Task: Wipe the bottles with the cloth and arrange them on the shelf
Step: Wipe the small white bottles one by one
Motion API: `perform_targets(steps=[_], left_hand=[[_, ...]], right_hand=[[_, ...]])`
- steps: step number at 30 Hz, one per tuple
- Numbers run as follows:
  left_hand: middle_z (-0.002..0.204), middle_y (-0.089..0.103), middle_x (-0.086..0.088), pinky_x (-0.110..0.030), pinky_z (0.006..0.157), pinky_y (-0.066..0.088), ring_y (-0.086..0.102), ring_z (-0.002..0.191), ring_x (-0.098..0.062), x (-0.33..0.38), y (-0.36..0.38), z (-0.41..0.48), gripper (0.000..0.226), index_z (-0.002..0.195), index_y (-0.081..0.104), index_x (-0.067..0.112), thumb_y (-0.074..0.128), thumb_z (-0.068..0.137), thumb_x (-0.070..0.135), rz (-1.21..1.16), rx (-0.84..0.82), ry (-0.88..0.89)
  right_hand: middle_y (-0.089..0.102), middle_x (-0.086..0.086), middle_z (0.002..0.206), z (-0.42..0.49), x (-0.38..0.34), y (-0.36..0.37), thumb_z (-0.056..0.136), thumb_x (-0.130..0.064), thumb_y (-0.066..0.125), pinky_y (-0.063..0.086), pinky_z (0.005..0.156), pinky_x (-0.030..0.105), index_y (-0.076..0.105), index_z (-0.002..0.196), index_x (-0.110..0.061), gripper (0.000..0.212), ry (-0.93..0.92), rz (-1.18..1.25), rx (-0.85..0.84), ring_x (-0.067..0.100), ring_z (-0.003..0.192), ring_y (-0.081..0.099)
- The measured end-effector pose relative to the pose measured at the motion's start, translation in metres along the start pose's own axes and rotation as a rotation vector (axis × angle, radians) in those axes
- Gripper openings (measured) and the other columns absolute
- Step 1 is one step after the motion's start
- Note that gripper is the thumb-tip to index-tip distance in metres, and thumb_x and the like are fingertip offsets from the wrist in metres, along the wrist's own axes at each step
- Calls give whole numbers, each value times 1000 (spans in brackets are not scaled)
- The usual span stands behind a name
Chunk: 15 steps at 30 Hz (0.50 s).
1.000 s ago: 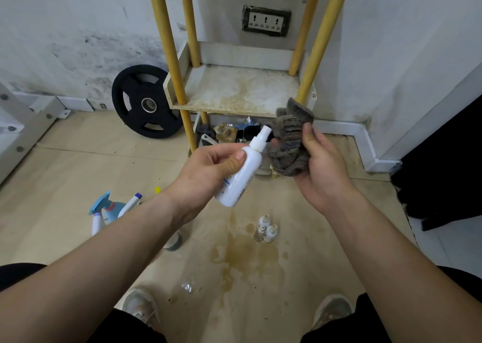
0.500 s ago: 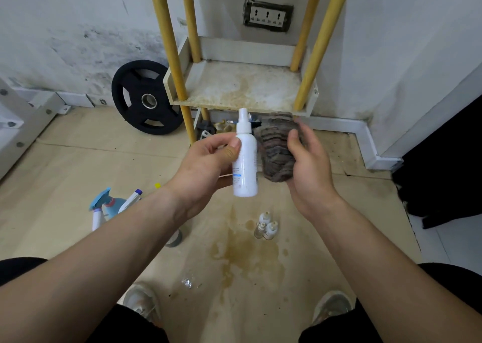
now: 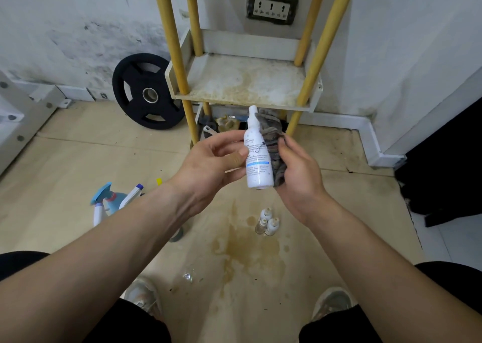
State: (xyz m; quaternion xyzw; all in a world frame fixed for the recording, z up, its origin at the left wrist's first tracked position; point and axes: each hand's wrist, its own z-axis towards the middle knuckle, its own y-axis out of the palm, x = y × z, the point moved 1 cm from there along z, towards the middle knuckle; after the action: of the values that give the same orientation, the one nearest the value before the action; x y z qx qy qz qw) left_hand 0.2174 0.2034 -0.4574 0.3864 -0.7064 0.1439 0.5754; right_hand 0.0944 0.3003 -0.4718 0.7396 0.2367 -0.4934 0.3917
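The white spray bottle [image 3: 257, 160] now stands upright between your hands with its label toward you; a second ago it was tilted, its nozzle leaning into the cloth. Your left hand [image 3: 208, 165] pinches it from its left side, thumb on the front and fingers curled behind. Your right hand [image 3: 300, 175] grips the grey cloth [image 3: 273, 139], bunched and pressed against the bottle's right side and back, from just under the nozzle almost to the base. The wipe seems to have passed from the spray head to the body, so I judge this bottle mid-clean rather than finished. Turning it within your left pinch would let the cloth reach the label face too. The stained shelf [image 3: 247, 81] waits just beyond and above your grip, a short reach once you are done. Straight below your grip three small bottles [image 3: 266, 221] stand together on the floor. Down to the left of it lies a blue spray bottle [image 3: 109, 199] among others, all probably still to wipe.
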Motion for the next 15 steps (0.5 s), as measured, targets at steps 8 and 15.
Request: perform_targets(steps=[8, 15], left_hand=[[122, 66, -22, -51, 80, 62, 71, 105, -37, -2, 4, -6, 32, 130, 62, 11, 61, 98, 9, 0, -33, -22], [98, 63, -9, -28, 64, 59, 69, 73, -14, -10, 10, -10, 29, 110, 63, 25, 71, 92, 4, 174, 150, 134]], right_hand=[[69, 1, 125, -8, 7, 5, 112, -20, 32, 56, 93, 30, 58, 127, -30, 32, -67, -146, -43, 14, 115, 67], [64, -8, 134, -8, 20, 5, 107, -31, 36, 52, 100, 35, 43, 151, -25, 45, -182, -458, -62, 7, 123, 61]])
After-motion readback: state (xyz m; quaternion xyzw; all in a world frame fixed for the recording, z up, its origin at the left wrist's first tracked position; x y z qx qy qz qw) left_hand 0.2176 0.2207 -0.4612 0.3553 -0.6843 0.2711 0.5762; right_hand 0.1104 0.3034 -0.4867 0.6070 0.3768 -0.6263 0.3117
